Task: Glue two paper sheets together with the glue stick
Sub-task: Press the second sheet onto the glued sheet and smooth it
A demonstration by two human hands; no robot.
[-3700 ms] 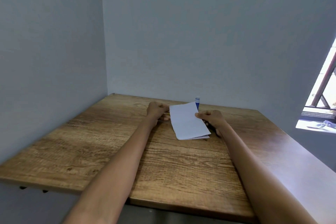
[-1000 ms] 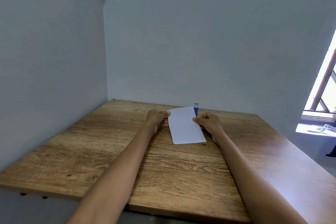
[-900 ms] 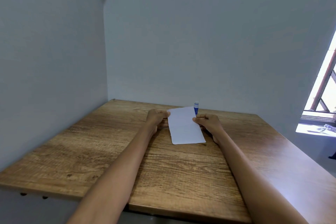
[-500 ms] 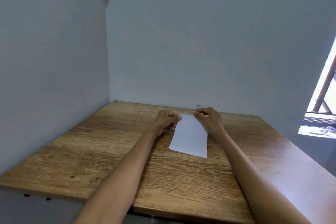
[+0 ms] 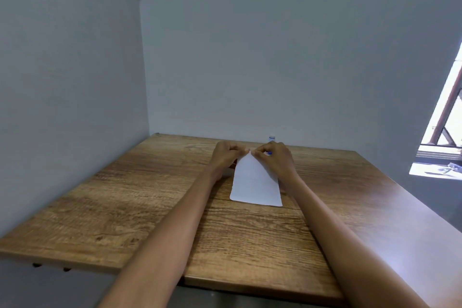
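White paper [image 5: 255, 182] lies on the wooden table [image 5: 150, 207], its near edge flat and its far end raised. My left hand [image 5: 226, 157] and my right hand [image 5: 275, 160] pinch that far end together at one point, fingertips almost touching. Whether it is one sheet or two stacked I cannot tell. A glue stick [image 5: 271, 138] with a white tip and blue body stands behind my right hand, mostly hidden by it.
Grey walls close off the table at the left and the back. A window [image 5: 447, 137] opens to the right. The table's near edge runs below my forearms.
My hands slid from the paper's sides to its far end and met there. The paper shifted nearer to me, and my right hand now covers most of the glue stick.
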